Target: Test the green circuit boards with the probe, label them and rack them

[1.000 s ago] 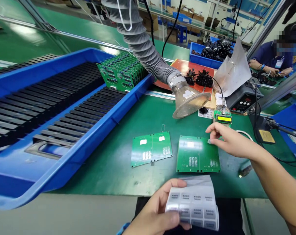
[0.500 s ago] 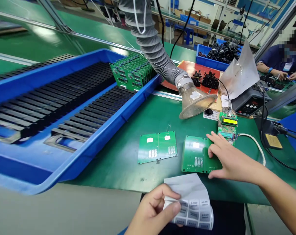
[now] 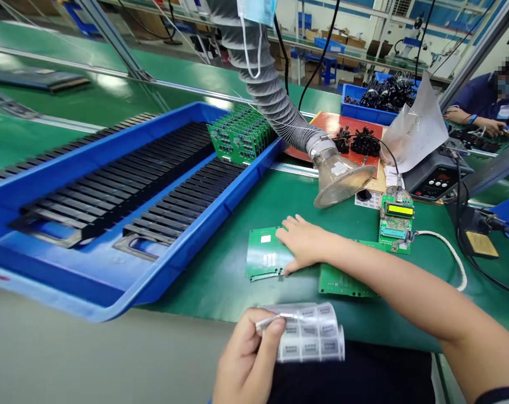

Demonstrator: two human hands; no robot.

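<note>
Moved left: my right hand, fingers spread. Smooth green bench carries two thin rectangular green circuit boards, flat, so faces show; that hand spans the left one's edges. My left hand pinches a curled white label sheet edgewise, leaving printing uncovered.

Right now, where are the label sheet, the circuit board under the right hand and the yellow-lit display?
Label sheet (image 3: 310, 332): head view, on its printed labels.
Circuit board (image 3: 259, 253): head view, on its uncovered left part.
Yellow-lit display (image 3: 399, 210): head view, on its screen.
</note>
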